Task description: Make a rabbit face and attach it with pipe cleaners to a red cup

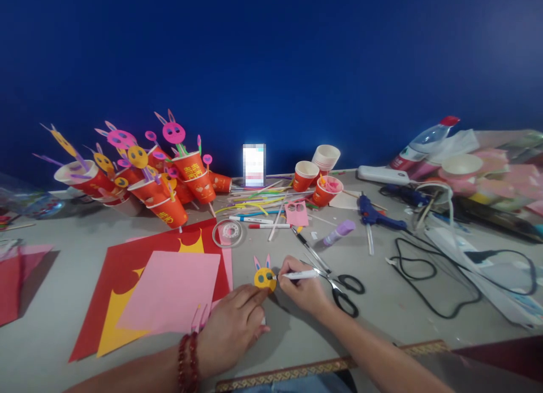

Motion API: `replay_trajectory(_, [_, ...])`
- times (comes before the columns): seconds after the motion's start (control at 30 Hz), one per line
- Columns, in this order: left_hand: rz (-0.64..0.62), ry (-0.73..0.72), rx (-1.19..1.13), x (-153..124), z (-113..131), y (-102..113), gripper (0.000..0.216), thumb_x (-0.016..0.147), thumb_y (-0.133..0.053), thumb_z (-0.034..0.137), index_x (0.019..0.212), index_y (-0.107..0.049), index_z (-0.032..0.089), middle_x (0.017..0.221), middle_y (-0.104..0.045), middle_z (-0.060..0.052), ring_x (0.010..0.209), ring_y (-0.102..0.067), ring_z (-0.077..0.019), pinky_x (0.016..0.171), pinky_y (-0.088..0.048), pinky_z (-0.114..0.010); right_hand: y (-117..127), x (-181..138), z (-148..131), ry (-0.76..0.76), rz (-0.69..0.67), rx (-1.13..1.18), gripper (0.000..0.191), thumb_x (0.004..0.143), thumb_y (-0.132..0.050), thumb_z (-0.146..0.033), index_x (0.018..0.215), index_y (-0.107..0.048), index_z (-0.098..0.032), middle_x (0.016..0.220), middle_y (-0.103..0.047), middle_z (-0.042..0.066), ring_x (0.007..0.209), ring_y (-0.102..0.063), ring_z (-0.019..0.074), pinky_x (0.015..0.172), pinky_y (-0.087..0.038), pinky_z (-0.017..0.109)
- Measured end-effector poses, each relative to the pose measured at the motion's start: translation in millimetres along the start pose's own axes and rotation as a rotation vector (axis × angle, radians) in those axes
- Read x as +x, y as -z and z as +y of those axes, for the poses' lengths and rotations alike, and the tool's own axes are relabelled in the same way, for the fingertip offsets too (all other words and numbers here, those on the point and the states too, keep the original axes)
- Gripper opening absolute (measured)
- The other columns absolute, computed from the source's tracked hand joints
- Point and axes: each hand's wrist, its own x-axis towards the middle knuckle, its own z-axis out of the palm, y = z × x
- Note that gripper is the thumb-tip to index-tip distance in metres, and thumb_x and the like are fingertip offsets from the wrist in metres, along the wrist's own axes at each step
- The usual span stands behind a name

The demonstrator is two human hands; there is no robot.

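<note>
A yellow paper rabbit face (264, 279) with pink-and-blue ears and dark eyes lies on the grey table. My left hand (232, 328), with a red bead bracelet at the wrist, rests palm down, its stretched fingertips on the face's lower edge. Something small and white shows beside its thumb; what it is I cannot make out. Between thumb and fingers of my right hand (303, 291) is a white marker (302, 275), its dark tip at the right side of the face. Black-handled scissors (345, 291) lie just right of that hand, and a black pen (311, 250) lies behind it.
Pink paper (169, 291) lies over yellow and red sheets at left. Red paper cups (193, 175) with paper animals stand behind. Sticks (258, 199), a tape roll (229, 232), a glue stick (339, 233) and a blue glue gun (377, 215) sit farther back. A black cable (441, 314) loops at right.
</note>
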Motion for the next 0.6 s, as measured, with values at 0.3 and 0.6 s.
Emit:
replay_trajectory(0.3, [-0.019, 0.009, -0.024, -1.5, 0.0, 0.3, 0.018, 0.094, -0.061, 0.032, 0.099, -0.063, 0.014, 0.130, -0.065, -0.009, 0.118, -0.058, -0.0241, 0.102, -0.049, -0.039, -0.4, -0.5, 2.0, -0.013, -0.004, 0.001, 0.013, 0.075, -0.051, -0.014, 0.066, -0.050, -0.022, 0.058, -0.056, -0.003, 0.052, -0.047, 0.0125, 0.051, -0.036, 0.023])
replay_trajectory(0.6, [-0.019, 0.005, -0.010, -1.7, -0.3, -1.7, 0.020, 0.092, -0.064, 0.034, 0.099, -0.063, 0.014, 0.130, -0.066, -0.009, 0.119, -0.058, -0.0238, 0.101, -0.049, -0.039, -0.1, -0.7, 1.7, -0.006, 0.009, 0.006, 0.012, 0.076, -0.051, -0.014, 0.066, -0.050, -0.022, 0.059, -0.056, -0.003, 0.052, -0.047, 0.0128, 0.050, -0.036, 0.023])
